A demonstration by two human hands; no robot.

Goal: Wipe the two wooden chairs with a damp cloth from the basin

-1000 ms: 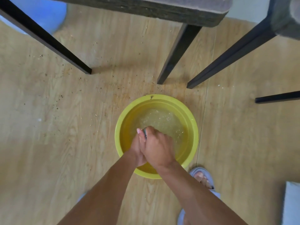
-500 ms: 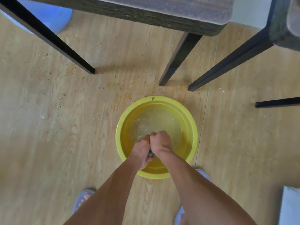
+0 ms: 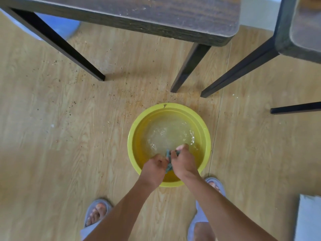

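wood floor [image 3: 52, 136], basin [image 3: 133, 150] beside chair legs [image 3: 189, 66]

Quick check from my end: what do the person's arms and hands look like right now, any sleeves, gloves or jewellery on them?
Both forearms are bare up to the frame edge: no sleeves show. The left hand and right hand wear no gloves, and no rings, watch or bracelets show. The fingernails look short and unpainted.

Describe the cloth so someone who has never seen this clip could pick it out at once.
Find the yellow basin of water on the wooden floor, below the two chairs. Over its near side, the left hand and right hand meet. The cloth is the thin teal strip pinched between them, the only blue-green thing there.
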